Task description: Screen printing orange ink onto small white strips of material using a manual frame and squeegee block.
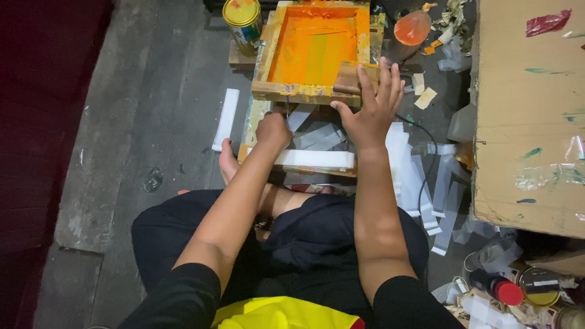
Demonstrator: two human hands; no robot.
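The right hand point(370, 109) rests spread, fingers apart, on the near edge of a wooden printing frame point(312, 49) coated in orange ink, fingertips touching a wooden squeegee point(348, 78). The left hand point(272, 130) is curled shut just below that frame; whether it grips anything cannot be told. White paper strips point(317, 159) lie beneath both hands.

Orange-inked screen frame point(317, 49) (wooden-brown edges).

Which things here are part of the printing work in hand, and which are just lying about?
In use: wooden screen frame with orange ink, right hand on its near edge, left hand below it, white strip under the frame.

Lying about: tin can, cardboard sheet, loose white strips, red-capped bottle.
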